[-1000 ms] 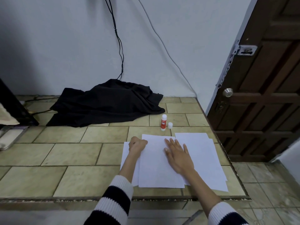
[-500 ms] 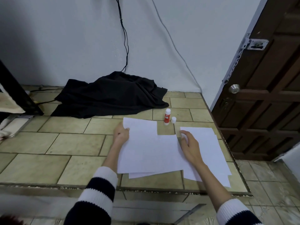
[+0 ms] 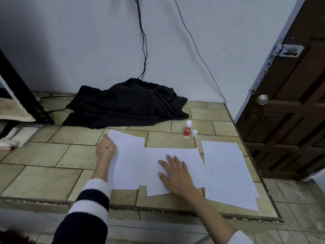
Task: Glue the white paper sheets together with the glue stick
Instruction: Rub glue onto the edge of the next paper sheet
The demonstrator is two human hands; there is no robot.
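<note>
Tiled ledge carrying everything; a white wall is rising behind it and a dark wooden door with a round metal knob is standing at the right.

Left hand is sitting curled at the left edge of the left paper sheet, near its far corner; fingers closed together against the sheet's edge, though a true pinch cannot be made out. Right hand is lying flat, fingers spread apart, palm down on the middle paper sheet. The middle sheet is meeting the left sheet along one side, and a further sheet edge is peeking out beneath it at the near side. A stack of paper sheets is lying apart, by the right edge of the ledge.

Glue stick is standing upright beyond the sheets, toward the far right corner, uncapped, white top showing; red label, writing too small to read. Its white cap is sitting just beside it on the right.

A crumpled black cloth is heaped against the wall, well behind the paper. Black cables are hanging down the wall to it. Nothing is lying between the hands and the glue stick.
</note>
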